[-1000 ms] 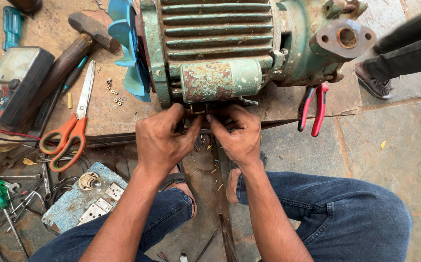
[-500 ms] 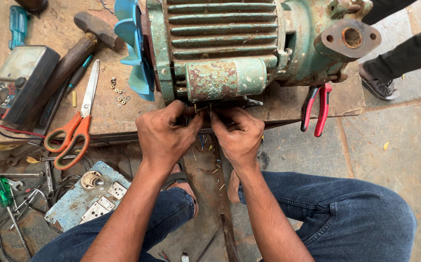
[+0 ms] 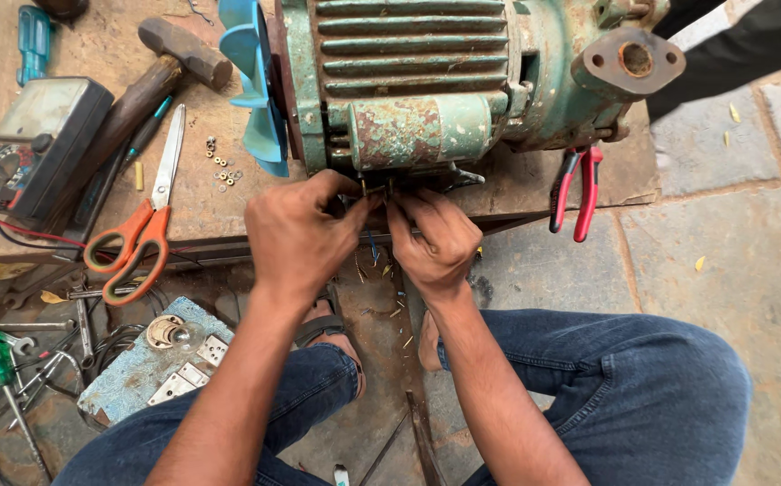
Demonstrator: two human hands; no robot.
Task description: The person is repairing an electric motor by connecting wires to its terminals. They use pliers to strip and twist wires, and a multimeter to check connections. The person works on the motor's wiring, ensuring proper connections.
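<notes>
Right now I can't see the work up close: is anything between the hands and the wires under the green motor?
Nothing visible. The left hand and right hand already meet at the wires beneath the green motor; the pliers and scissors lie off to the sides.

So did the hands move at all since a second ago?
Hardly. The left hand and right hand stay pinched together at the wires under the green motor, fingers shifting only slightly. The view drifted a little. The scissors, hammer and red pliers lie where they were.
</notes>
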